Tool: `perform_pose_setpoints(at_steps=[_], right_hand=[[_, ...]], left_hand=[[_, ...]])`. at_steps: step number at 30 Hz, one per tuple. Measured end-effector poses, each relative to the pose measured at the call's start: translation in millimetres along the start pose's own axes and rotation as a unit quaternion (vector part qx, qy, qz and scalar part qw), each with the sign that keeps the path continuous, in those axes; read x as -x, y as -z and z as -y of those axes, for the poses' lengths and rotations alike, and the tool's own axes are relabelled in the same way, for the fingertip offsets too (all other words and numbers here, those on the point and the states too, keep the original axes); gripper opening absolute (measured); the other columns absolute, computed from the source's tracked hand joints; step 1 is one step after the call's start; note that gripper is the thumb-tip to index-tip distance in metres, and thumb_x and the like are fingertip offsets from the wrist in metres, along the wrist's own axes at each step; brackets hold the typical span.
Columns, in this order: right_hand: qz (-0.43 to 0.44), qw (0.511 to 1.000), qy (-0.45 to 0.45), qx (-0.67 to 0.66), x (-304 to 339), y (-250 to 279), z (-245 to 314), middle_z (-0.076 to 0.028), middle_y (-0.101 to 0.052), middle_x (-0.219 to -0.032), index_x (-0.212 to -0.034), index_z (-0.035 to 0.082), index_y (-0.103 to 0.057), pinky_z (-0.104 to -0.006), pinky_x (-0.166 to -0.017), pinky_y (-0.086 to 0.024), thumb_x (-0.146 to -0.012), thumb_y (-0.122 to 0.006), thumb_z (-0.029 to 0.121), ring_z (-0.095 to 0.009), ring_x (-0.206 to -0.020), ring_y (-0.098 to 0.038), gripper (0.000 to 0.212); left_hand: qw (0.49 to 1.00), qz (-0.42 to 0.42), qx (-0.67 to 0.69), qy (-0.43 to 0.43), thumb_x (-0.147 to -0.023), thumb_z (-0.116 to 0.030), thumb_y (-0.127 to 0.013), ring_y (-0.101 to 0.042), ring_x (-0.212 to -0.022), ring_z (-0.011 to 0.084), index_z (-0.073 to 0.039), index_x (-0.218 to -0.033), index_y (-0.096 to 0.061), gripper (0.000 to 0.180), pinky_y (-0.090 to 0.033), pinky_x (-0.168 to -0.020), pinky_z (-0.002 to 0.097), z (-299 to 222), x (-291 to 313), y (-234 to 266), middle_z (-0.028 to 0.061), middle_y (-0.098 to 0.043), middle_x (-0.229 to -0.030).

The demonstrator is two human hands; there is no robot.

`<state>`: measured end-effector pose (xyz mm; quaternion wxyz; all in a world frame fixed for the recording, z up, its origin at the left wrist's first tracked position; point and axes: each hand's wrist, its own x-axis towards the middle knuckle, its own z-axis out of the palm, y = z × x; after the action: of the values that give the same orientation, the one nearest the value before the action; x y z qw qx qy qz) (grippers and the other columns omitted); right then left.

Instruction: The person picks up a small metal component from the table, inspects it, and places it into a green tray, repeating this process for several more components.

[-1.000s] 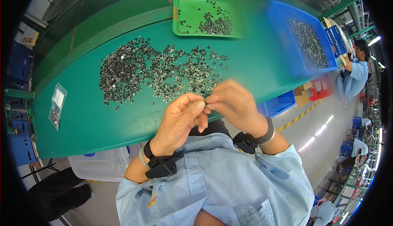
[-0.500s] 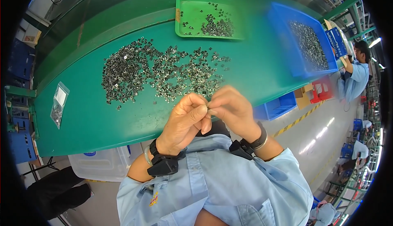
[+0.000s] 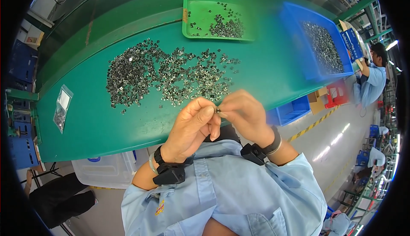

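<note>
On the far left of the green surface (image 3: 106, 129) lies one clear bag (image 3: 62, 107) of small parts. Right of it spreads one big heap of loose metal parts (image 3: 171, 75), too many to count, so most of the work looks left. Nearer, the left hand (image 3: 190, 127) and right hand (image 3: 243, 116) meet at the surface's near edge, fingers pinched shut together on one small metal part (image 3: 218, 110). Farther right, one green tray (image 3: 215, 18) holds a modest share, seemingly finished, and one blue bin (image 3: 320, 48) holds many more.
</note>
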<state>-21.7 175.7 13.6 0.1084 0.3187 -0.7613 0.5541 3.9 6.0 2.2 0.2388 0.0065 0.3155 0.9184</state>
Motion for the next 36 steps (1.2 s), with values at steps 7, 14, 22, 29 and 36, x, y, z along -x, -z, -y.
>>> perform_pose_setpoints(at_steps=[7, 14, 22, 29, 36], right_hand=[[0.008, 0.999, -0.007, -0.031, 0, 0, 2, -0.008, -0.061, -0.084, -0.088, 0.006, -0.06, -0.0309, -0.064, -0.047, -0.073, -0.068, -0.003, -0.022, -0.074, -0.058, 0.02], [0.028, 0.999, 0.039, 0.003, -4, 0, 2, -0.007, -0.06, -0.08, -0.087, 0.004, -0.058, -0.0299, -0.059, -0.048, -0.076, -0.066, -0.003, -0.021, -0.072, -0.059, 0.015], [0.085, 0.995, 0.035, 0.043, -5, 7, -1, -0.006, -0.059, -0.077, -0.085, 0.004, -0.058, -0.031, -0.059, -0.048, -0.075, -0.068, -0.001, -0.022, -0.07, -0.059, 0.015], [0.063, 0.997, 0.019, 0.041, -5, 8, 0, -0.006, -0.06, -0.079, -0.086, 0.005, -0.06, -0.0312, -0.062, -0.048, -0.074, -0.069, 0.001, -0.022, -0.071, -0.059, 0.016], [0.019, 1.0, -0.012, -0.001, -1, 3, 3, -0.005, -0.061, -0.079, -0.088, 0.005, -0.061, -0.0303, -0.062, -0.048, -0.076, -0.068, 0.0, -0.02, -0.072, -0.059, 0.015]], left_hand=[[0.998, 0.033, 0.056, 0.006, -0.093, -0.022, -0.053, -0.051, -0.056, 0.0147, -0.006, -0.096, -0.049, 0.017, -0.04, -0.049, 0.0288, 5, -1, 3, 0.0056, -0.057, -0.075], [1.0, 0.018, -0.004, 0.002, -0.092, -0.021, -0.055, -0.054, -0.058, 0.0148, -0.005, -0.093, -0.048, 0.018, -0.042, -0.05, 0.0277, -3, 1, 2, 0.0055, -0.058, -0.075], [0.991, -0.006, -0.132, 0.016, -0.093, -0.02, -0.054, -0.055, -0.059, 0.0141, -0.005, -0.092, -0.049, 0.016, -0.045, -0.051, 0.0254, -7, 3, 5, 0.0063, -0.059, -0.077], [0.999, -0.007, -0.019, 0.032, -0.094, -0.02, -0.052, -0.055, -0.059, 0.0144, -0.004, -0.097, -0.05, 0.016, -0.044, -0.051, 0.0278, 0, 2, 5, 0.0073, -0.059, -0.076], [0.999, 0.012, 0.017, 0.03, -0.094, -0.021, -0.051, -0.054, -0.058, 0.016, -0.004, -0.099, -0.05, 0.017, -0.043, -0.052, 0.0293, 0, 3, 2, 0.0085, -0.058, -0.074]])
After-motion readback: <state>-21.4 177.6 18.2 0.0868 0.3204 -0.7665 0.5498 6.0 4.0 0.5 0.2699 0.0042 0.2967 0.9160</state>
